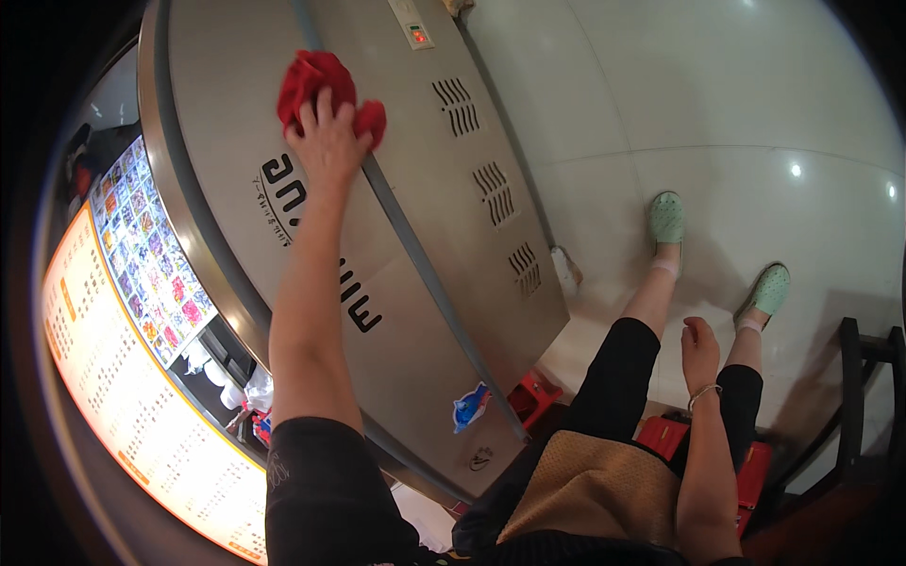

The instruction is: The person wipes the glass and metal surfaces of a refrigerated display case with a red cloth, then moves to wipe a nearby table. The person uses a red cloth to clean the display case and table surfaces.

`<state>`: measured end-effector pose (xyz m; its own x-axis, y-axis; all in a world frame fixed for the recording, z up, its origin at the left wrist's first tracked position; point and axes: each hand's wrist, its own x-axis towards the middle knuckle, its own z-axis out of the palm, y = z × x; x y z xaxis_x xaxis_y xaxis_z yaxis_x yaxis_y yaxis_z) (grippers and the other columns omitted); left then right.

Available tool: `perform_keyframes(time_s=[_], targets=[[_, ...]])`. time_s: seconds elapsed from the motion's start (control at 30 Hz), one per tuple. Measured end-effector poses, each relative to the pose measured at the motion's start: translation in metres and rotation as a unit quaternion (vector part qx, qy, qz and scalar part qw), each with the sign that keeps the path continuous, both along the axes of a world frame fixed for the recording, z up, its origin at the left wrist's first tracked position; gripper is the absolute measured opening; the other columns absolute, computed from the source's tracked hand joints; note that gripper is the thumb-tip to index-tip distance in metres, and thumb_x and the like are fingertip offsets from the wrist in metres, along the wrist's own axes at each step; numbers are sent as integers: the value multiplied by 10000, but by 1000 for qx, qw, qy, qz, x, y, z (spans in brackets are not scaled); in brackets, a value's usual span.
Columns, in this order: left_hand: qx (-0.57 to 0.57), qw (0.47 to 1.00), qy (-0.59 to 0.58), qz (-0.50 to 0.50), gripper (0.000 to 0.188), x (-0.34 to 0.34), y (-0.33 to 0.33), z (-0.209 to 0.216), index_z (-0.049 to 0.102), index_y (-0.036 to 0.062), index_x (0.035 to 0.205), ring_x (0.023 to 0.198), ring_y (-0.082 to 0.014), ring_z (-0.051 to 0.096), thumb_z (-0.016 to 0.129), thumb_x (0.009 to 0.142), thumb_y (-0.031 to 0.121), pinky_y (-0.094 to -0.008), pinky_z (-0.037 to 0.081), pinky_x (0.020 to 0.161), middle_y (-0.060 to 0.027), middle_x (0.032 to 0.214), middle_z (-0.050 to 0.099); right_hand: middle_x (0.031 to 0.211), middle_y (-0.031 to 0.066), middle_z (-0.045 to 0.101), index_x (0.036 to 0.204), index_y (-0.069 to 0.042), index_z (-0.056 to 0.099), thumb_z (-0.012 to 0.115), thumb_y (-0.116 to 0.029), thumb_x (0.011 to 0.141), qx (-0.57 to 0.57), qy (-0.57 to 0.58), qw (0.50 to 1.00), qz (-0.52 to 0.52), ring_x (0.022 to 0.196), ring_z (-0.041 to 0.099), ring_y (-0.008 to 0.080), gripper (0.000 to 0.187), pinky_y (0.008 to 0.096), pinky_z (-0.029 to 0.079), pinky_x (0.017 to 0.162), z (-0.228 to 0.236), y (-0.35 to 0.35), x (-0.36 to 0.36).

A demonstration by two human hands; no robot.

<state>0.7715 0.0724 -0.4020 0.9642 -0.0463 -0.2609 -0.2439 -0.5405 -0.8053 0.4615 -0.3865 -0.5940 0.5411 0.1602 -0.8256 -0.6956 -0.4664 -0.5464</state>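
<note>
My left hand (328, 146) presses a crumpled red cloth (319, 79) against the brushed steel front (396, 311) of a large cabinet. Its fingers are spread over the cloth, and part of the cloth bunches out beside the thumb. A grey strip (415, 245) runs along the steel panel and passes under the hand and cloth. Over my lap hangs my right hand (700, 357), with loosely bent fingers and nothing visible in it. A thin bracelet circles that wrist.
Vent slots (493, 193) and a small control panel with a red display (415, 26) are set in the cabinet. Left stands a lit menu board (142, 406). A red plastic stool (533, 398) is near the cabinet's end; a dark wooden chair frame (854, 406) is right. Pale floor tiles (736, 85) lie beyond my feet.
</note>
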Motion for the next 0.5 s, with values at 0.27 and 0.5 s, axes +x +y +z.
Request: perform_keyframes(time_s=[0.27,0.5], targets=[[-27,985,163,-60,213,-110,-13,-29,613,157,738,976,-199,492,686,635,329,-486,350,912,10,786,581,912,166,607,1034,-10,578,517,-79,864,8,3,1000,-6,805,598,297,193,357,471,739,-6,4,-4],[-54,806,560,181,164,-367,-103,-13,700,164,827,914,-180,529,546,792,208,-384,336,856,6,840,636,890,161,602,1028,-9,580,520,-86,861,22,15,1000,-10,795,591,290,194,352,469,734,1,11,2]])
